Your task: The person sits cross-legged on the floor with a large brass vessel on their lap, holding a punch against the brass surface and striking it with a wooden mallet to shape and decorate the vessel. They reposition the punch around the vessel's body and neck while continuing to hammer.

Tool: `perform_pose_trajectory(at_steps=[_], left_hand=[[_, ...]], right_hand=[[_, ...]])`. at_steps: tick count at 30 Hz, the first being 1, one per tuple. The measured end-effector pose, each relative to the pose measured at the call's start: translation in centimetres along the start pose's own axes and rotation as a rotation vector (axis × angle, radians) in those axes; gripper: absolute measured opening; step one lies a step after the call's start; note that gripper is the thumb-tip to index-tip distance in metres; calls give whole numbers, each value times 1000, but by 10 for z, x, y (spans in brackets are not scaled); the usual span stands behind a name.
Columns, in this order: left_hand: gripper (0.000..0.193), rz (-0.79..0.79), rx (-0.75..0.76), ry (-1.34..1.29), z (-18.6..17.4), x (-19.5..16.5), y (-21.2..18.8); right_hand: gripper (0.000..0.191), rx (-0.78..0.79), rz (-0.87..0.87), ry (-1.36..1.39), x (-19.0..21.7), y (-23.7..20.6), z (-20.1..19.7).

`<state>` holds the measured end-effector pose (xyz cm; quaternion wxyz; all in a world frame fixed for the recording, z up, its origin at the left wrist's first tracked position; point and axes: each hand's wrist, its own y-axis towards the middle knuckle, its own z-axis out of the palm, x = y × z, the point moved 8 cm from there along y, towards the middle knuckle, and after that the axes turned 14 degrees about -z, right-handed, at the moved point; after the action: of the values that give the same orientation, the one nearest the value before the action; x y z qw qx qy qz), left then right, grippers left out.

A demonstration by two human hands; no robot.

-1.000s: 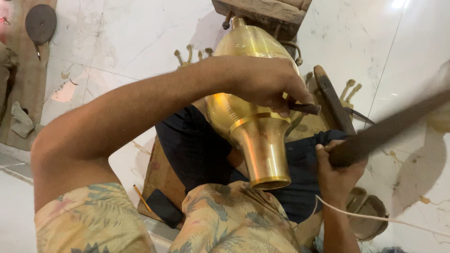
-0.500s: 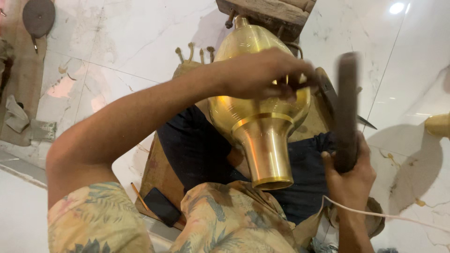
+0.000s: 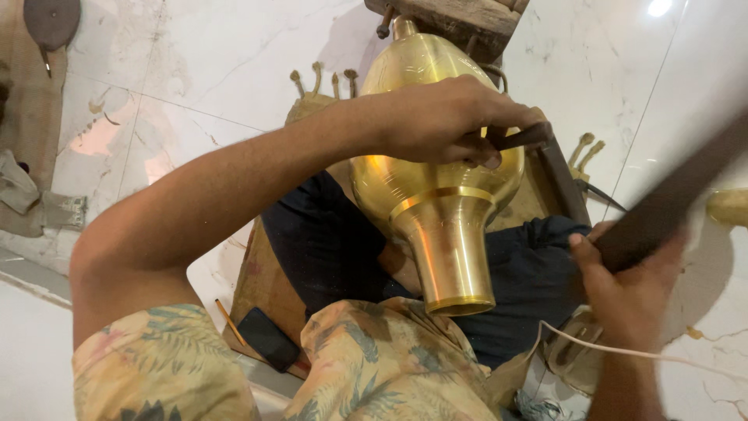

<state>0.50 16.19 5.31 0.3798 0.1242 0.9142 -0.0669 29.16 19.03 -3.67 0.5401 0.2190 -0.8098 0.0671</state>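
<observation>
**Two hands at a brass vessel**

We see the left hand closed tight around a thin dark tool, fingers curled over and pressing it against the swollen upper body of a brass vessel. The tool's dark shaft pokes out past the knuckles toward the right. The right hand is wrapped around the lower end of a long dark bar, which rises blurred toward the upper right edge, well apart from the vessel.

The vessel lies in the person's lap, its flared neck and open mouth pointing toward the camera, its narrow far end tucked under a rough wooden block at the top of the frame. A raised band rings the shoulder where the body narrows to the neck. Dark trousers show on either side of it, and a floral shirt fills the bottom edge.

Further out, a dark strip runs along the vessel's right side, with small brass pegs standing just beyond it and another cluster of pegs on the left. A white cord trails across below the right wrist. A dark phone and a thin stick lie on a brown board by the left knee. All of it rests on a white marble floor; a dark round disc sits on a brown mat at the upper left.
</observation>
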Motion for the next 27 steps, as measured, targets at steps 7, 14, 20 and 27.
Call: perform_pose_trajectory(at_steps=[7, 14, 20, 27], left_hand=[[48, -88, -182, -4, -8, 4, -24], [38, -316, -479, -249, 0, 13, -65], [34, -309, -767, -277, 6, 3, -90], [36, -238, -755, -247, -8, 14, -83]], right_hand=[[78, 364, -353, -692, 48, 59, -5], [69, 489, -810, -624, 117, 102, 8], [45, 560, -688, -726, 150, 113, 38], [69, 456, -739, -833, 158, 79, 11]])
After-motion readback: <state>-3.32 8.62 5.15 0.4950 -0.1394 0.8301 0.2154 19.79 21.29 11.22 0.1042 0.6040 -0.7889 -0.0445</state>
